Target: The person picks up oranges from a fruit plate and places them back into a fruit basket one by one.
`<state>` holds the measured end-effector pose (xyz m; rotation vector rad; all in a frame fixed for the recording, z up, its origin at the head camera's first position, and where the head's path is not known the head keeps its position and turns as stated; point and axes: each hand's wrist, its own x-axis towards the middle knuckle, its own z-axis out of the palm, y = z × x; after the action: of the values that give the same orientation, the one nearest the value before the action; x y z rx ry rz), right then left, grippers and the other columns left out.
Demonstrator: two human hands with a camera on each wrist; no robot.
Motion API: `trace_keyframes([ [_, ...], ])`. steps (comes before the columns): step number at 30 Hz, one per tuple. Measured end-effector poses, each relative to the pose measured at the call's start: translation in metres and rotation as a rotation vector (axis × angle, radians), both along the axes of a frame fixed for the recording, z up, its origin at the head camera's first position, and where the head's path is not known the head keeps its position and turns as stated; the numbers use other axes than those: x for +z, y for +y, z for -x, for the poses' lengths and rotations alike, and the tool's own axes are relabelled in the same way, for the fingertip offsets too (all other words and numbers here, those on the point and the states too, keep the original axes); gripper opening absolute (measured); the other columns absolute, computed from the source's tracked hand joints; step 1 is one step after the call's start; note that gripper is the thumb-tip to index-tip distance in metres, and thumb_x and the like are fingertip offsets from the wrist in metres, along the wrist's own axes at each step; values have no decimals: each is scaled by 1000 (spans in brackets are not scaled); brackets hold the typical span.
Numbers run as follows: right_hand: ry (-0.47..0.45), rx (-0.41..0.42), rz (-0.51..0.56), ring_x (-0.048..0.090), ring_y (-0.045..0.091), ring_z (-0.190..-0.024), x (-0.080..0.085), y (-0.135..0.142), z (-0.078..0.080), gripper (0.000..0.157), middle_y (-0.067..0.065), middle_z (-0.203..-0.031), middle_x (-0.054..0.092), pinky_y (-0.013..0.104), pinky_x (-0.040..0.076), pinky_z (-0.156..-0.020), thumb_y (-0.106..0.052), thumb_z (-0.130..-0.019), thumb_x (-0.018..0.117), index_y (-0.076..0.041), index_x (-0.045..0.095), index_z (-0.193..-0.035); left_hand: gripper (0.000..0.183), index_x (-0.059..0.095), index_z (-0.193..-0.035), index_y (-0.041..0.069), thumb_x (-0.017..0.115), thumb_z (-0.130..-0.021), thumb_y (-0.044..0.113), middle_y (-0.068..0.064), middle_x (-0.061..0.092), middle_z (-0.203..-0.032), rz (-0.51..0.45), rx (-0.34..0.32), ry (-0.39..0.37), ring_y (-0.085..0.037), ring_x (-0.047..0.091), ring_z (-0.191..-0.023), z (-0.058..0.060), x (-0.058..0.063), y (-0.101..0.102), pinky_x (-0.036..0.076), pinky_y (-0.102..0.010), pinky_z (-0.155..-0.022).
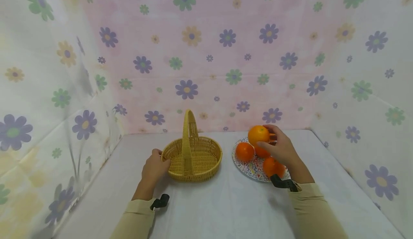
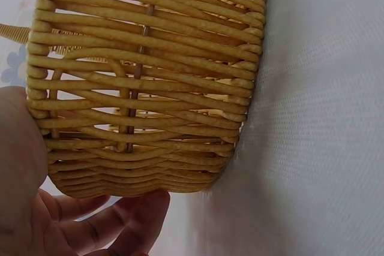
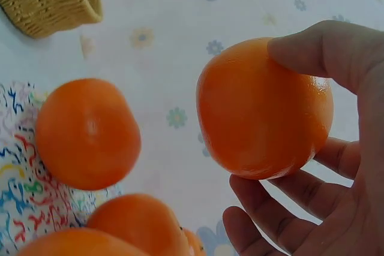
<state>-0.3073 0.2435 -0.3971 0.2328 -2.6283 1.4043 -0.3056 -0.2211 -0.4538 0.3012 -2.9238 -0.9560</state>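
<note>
I saw the right grip holding an orange fruit over the plate; the left grip held the basket at its right, apparently by the rim.

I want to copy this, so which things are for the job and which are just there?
Probably for the job: left hand, gripped basket, right hand, held orange fruit, speckled plate, other orange fruits.
Probably just there: flowery backdrop, white tablecloth, black wrist pieces.

Booth-like setting, wider place unclear: flower-print sheeting on 3 sides of a white table.
</note>
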Motion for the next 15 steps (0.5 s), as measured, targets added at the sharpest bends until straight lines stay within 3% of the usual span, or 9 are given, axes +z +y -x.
trace_keyframes([
  [8, 56, 60, 21, 58, 34, -123, 4, -26, 0, 76, 10, -146, 53, 55, 53, -98, -49, -90, 77, -22, 43, -152, 58, 41, -139, -3, 60, -96, 32, -26, 67, -116, 5, -2, 5, -28, 62, -80, -2, 2, 1, 49, -39, -63],
  [15, 46, 88, 39, 61, 29, -116, 8, -51, 0, 75, 5, -143, 54, 49, 56, -93, -49, -87, 80, -28, 45, -150, 58, 40, -139, -1, 59, -96, 33, -26, 66, -117, 5, -8, 2, -29, 63, -83, -2, 2, 0, 50, -41, -66],
])
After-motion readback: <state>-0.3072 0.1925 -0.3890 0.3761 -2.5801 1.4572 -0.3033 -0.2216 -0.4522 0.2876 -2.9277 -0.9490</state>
